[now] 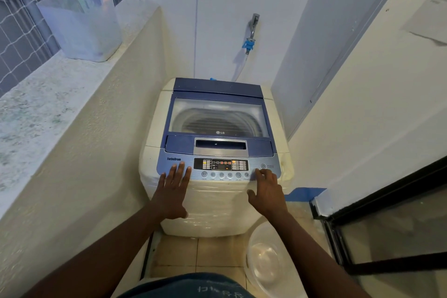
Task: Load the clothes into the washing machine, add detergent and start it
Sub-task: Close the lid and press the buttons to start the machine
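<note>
While both hands — left hand (173,191), right hand (267,192) — rest spread, empty, the washing machine (217,113) fills a narrow alcove.

Panel labels (221,170) too small to read; bowl (264,261) cut off at bottom edge; drum contents hidden behind lid (219,116) glare.

A cream top-loading LG washing machine (215,152) stands upright at the centre of the view, between the walls. Its blue-framed lid (219,113) is shut, and the steel drum shows through the clear window. At 6 o'clock on its top, the blue control panel (219,169) shows lit indicators above a row of round buttons.
</note>
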